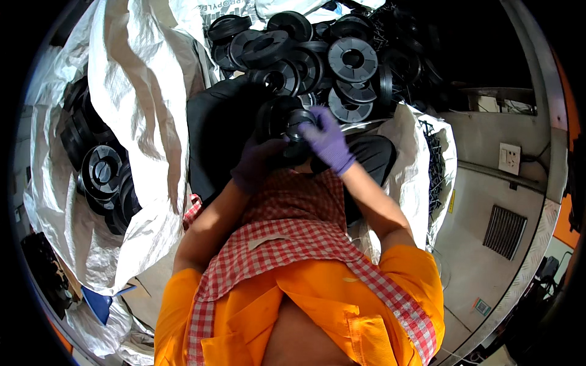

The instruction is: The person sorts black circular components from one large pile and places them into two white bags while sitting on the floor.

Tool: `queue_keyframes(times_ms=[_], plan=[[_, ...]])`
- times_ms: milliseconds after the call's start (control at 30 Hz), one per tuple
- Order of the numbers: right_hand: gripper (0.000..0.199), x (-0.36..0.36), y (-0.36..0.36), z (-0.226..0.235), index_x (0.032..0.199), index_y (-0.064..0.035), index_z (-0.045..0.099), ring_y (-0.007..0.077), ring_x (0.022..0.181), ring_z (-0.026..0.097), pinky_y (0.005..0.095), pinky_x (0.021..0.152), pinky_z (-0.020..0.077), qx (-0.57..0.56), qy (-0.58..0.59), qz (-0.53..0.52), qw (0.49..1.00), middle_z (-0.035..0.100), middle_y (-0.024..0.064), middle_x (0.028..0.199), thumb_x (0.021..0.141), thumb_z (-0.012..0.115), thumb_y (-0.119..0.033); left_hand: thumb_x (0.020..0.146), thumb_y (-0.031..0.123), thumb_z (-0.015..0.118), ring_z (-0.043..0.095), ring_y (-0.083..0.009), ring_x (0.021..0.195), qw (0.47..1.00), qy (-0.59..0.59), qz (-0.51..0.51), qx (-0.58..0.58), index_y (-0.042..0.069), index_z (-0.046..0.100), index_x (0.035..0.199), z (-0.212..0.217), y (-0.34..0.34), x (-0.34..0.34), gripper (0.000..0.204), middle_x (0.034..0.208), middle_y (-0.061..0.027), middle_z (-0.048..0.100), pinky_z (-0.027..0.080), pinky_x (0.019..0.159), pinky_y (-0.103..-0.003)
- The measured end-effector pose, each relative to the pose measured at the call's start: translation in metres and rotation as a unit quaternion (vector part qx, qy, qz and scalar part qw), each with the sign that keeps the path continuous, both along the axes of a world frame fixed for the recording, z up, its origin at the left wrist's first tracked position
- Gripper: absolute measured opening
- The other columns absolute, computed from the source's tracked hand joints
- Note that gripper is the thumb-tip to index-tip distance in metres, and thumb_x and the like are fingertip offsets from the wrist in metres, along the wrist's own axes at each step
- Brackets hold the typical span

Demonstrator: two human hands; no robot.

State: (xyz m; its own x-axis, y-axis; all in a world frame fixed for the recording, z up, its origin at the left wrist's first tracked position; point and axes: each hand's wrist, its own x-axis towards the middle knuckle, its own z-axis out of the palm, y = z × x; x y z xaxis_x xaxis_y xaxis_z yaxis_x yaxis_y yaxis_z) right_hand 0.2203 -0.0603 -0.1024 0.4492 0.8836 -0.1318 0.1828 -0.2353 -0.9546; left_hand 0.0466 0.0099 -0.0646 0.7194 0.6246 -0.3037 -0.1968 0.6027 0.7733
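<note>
Head view: left hand [256, 163] in purple glove, fingers curled under and around black plastic spool [282, 125], gripping it from lower left. Right hand [325, 139], also purple-gloved, fingers closed over spool's right rim and hub, pressing from above. Spool held between both hands just above lap, over red-white checked apron [293, 226], tilted w/ one flange facing camera. Orange shirt [390, 287] at bottom of frame, forearms bare. Directly beyond hands: heap of black spools [329, 58], many overlapping, some flat, some on edge, close to held spool. Far left: big white woven sack [140, 91], mouth open, more black spools [101, 174] stacked inside, well apart from hands. Right: second white sack [415, 158] w/ dark wiry bits inside. Far right: grey wall w/ vent grille [504, 230] and socket [509, 158].
</note>
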Motion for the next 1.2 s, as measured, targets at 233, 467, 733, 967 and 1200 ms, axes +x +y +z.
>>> queue_keyframes(times_ms=[233, 467, 733, 967, 1200], plan=[[0.044, -0.043, -0.028, -0.018, 0.109, -0.0003, 0.050, 0.0371, 0.105, 0.051, 0.0384, 0.089, 0.0436, 0.179, -0.284, 0.067, 0.940, 0.047, 0.0234, 0.121, 0.075, 0.068, -0.022, 0.075, 0.003, 0.066, 0.061, -0.0170, 0.090, 0.993, 0.051, -0.022, 0.105, 0.003, 0.051, 0.122, -0.009, -0.009, -0.012, 0.049, 0.106, -0.0058, 0.061, 0.050, 0.080, -0.030], [0.053, -0.036, -0.031, 0.027, 0.116, -0.0008, 0.050, 0.0321, 0.116, 0.049, 0.0370, 0.093, 0.0430, 0.036, -0.036, 0.085, 0.995, 0.048, 0.0209, 0.122, 0.071, 0.074, -0.016, 0.072, 0.005, 0.071, 0.059, -0.0136, 0.088, 0.993, 0.046, 0.018, 0.111, 0.003, 0.049, 0.125, -0.001, -0.028, -0.011, 0.057, 0.103, -0.0051, 0.061, 0.049, 0.080, -0.029], [0.057, -0.009, -0.011, 0.023, 0.117, -0.0036, 0.054, 0.0342, 0.115, 0.049, 0.0397, 0.097, 0.0413, 0.239, -0.352, 0.457, 0.781, 0.050, 0.0197, 0.118, 0.064, 0.070, -0.016, 0.077, 0.006, 0.065, 0.058, -0.0147, 0.098, 0.974, -0.048, -0.157, -0.154, 0.005, 0.047, 0.130, 0.027, 0.001, -0.022, 0.056, 0.111, -0.0047, 0.060, 0.047, 0.086, -0.030], [0.059, -0.037, -0.024, 0.008, 0.118, -0.0016, 0.048, 0.0239, 0.101, 0.055, 0.0347, 0.088, 0.0458, 0.021, 0.046, 0.047, 0.998, 0.054, 0.0158, 0.109, 0.070, 0.077, -0.019, 0.072, 0.007, 0.070, 0.055, -0.0166, 0.109, 0.972, 0.091, -0.003, 0.218, 0.006, 0.038, 0.139, -0.008, -0.024, -0.017, 0.075, 0.116, -0.0068, 0.061, 0.042, 0.094, -0.029], [0.038, -0.033, -0.015, 0.034, 0.110, -0.0041, 0.058, 0.0333, 0.101, 0.055, 0.0400, 0.087, 0.0461, 0.190, -0.204, 0.311, 0.909, 0.057, 0.0165, 0.109, 0.072, 0.060, -0.008, 0.076, 0.006, 0.067, 0.058, -0.0144, 0.096, 0.981, 0.056, -0.173, -0.063, 0.004, 0.050, 0.126, 0.013, 0.015, -0.021, 0.054, 0.108, -0.0056, 0.061, 0.047, 0.086, -0.031]])
